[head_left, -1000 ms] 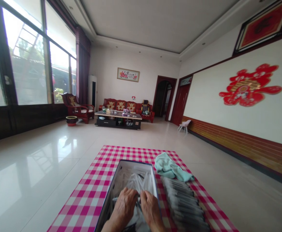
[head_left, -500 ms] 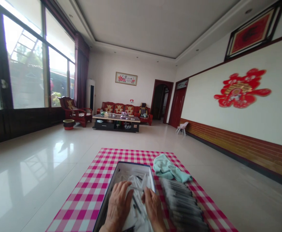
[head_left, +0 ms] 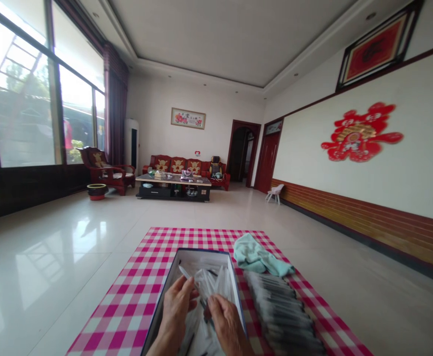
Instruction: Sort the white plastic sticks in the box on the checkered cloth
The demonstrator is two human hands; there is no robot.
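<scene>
A shallow box [head_left: 234, 291] with white inner walls and a dark blue rim holds clear plastic sleeves [head_left: 216, 282] and several thin dark pieces. My left hand [head_left: 177, 304] is over its left side, fingers closed on a slim pen [head_left: 184, 272] whose whitish, see-through end sticks up past the fingertips. My right hand [head_left: 224, 316] is lower and to the right, thumb and fingers pinched at the pen's dark end, which is partly hidden. Beside the box on the right lies a row of black pens [head_left: 283, 306] in clear sleeves, blurred.
A pink-and-white checked cloth [head_left: 123, 296] covers the table. A crumpled mint-green cloth [head_left: 259, 254] lies beyond the pen row. Farther off stand a low coffee table [head_left: 173, 188], a red wooden sofa [head_left: 179, 165], an armchair [head_left: 103, 170] and a small chair [head_left: 274, 193].
The pen has gone from nearly level between my hands to slanted, its clear end up at the left. My right hand has shifted slightly left. The camera view has turned a little right.
</scene>
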